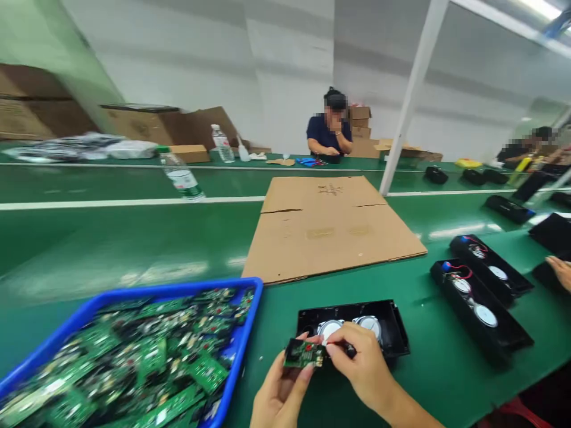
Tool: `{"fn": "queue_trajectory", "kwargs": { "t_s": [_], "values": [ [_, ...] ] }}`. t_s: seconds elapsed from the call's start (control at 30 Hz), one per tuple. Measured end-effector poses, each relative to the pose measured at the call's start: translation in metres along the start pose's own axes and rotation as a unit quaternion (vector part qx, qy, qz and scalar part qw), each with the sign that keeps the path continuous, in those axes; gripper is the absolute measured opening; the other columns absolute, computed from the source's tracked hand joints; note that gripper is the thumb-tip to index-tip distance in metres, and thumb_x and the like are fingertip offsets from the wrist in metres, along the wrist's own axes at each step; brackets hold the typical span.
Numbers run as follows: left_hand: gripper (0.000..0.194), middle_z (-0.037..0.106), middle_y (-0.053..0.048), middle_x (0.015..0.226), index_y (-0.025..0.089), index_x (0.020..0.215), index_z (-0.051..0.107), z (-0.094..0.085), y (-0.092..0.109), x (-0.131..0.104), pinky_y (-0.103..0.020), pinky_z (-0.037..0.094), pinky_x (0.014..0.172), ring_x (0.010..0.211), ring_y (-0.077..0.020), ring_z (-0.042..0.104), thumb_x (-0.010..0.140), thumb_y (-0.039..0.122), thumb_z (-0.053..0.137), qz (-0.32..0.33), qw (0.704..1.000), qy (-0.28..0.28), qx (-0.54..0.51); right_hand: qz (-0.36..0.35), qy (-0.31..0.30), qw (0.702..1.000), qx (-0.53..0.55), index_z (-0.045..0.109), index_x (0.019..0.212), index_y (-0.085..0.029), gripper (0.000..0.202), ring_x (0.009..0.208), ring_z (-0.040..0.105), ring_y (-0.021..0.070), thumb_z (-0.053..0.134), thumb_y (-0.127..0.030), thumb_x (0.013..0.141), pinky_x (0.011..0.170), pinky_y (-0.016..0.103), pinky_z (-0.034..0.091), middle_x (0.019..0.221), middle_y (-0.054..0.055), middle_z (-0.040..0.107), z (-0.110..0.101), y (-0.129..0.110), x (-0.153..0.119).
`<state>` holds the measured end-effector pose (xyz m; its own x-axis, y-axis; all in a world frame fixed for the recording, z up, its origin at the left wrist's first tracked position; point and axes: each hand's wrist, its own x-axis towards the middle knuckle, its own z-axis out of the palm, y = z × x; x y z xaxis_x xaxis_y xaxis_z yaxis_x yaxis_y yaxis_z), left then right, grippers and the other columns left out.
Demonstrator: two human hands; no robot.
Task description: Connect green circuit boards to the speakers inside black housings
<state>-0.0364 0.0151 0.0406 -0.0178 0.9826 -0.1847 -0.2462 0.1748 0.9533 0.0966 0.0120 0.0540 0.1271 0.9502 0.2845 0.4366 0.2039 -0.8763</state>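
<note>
My left hand (279, 395) grips a small green circuit board (303, 355) between thumb and fingers, with a black part at its left end and a red spot on top. At the board's right edge, the fingers of my right hand (366, 365) are pinched together. Something small and whitish shows by those fingertips, too small to name. Just behind both hands lies an open black speaker case (395, 324) with two round silver speakers in it, partly hidden by my right hand. To the left, a blue tray (244, 345) is heaped with green circuit boards (154, 359).
Flattened cardboard (334, 238) lies beyond the case. Two more black speaker cases (486, 339) with red wires stand at the right, near another person's hand (559, 272). A water bottle (182, 178) stands at the back left. Across the bench sits a person (330, 134).
</note>
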Motion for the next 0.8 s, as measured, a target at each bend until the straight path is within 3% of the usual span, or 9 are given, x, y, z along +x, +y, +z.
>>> {"fn": "queue_trajectory", "kwargs": {
  "t_s": [0.23,0.4,0.47,0.53,0.6,0.7,0.8],
  "values": [
    [0.048,0.072,-0.008,0.099,0.018,0.098,0.064,0.001,0.006,0.007,-0.031,0.052,0.085,0.095,-0.025,0.065,0.061,0.047,0.073,0.008,1.0,0.004,-0.017,0.023,0.003,0.999,0.026,0.062,0.074,-0.019,0.02,0.066,0.054,0.0135,0.05,-0.03,0.085,0.06,0.023,0.043,0.071,0.002,0.06,-0.001,0.002,0.006],
    [0.042,0.072,-0.008,0.097,0.018,0.096,0.062,-0.005,0.016,0.009,-0.029,0.052,0.084,0.09,-0.0227,0.066,0.063,0.042,0.074,0.028,1.0,0.007,-0.006,0.152,0.045,0.96,0.231,0.062,0.077,-0.019,0.026,0.064,0.058,0.0163,0.062,-0.045,0.075,0.06,0.027,0.047,0.065,0.002,0.06,-0.009,0.009,0.018],
    [0.043,0.072,-0.007,0.095,0.018,0.099,0.062,-0.007,0.017,0.01,-0.03,0.051,0.085,0.091,-0.0228,0.066,0.064,0.042,0.073,0.024,1.0,0.012,-0.005,0.159,0.042,0.955,0.245,0.063,0.077,-0.018,0.027,0.062,0.058,0.0161,0.06,-0.045,0.076,0.059,0.028,0.047,0.063,0.002,0.059,-0.011,0.009,0.02],
    [0.043,0.072,-0.007,0.095,0.018,0.1,0.062,-0.008,0.016,0.009,-0.029,0.05,0.085,0.092,-0.0224,0.065,0.065,0.041,0.073,0.018,1.0,0.008,-0.003,0.109,0.018,0.979,0.169,0.063,0.076,-0.018,0.022,0.063,0.056,0.0151,0.057,-0.039,0.08,0.057,0.027,0.045,0.067,0.002,0.06,-0.009,0.006,0.019],
    [0.041,0.072,-0.007,0.098,0.019,0.1,0.063,-0.007,0.014,0.008,-0.029,0.05,0.086,0.094,-0.022,0.065,0.066,0.041,0.072,0.015,1.0,-0.004,0.0,0.009,-0.002,0.999,0.049,0.062,0.074,-0.019,0.019,0.063,0.053,0.0139,0.051,-0.03,0.085,0.057,0.027,0.041,0.068,0.002,0.059,-0.005,0.0,0.016],
    [0.036,0.071,-0.006,0.1,0.021,0.098,0.065,-0.006,0.011,0.005,-0.029,0.05,0.086,0.096,-0.0223,0.064,0.068,0.039,0.071,0.02,0.999,-0.018,0.017,-0.144,0.01,0.986,-0.084,0.058,0.073,-0.019,0.019,0.062,0.048,0.0123,0.046,-0.018,0.088,0.061,0.028,0.038,0.063,-0.001,0.055,0.003,-0.006,0.01],
    [0.033,0.071,-0.006,0.098,0.021,0.097,0.067,-0.005,0.012,0.003,-0.03,0.051,0.086,0.097,-0.0234,0.064,0.069,0.039,0.069,0.036,0.998,-0.028,0.04,-0.216,0.019,0.966,-0.138,0.056,0.077,-0.018,0.016,0.062,0.047,0.0111,0.046,-0.012,0.089,0.066,0.029,0.038,0.065,-0.001,0.055,0.008,-0.009,0.007]
  ]
}}
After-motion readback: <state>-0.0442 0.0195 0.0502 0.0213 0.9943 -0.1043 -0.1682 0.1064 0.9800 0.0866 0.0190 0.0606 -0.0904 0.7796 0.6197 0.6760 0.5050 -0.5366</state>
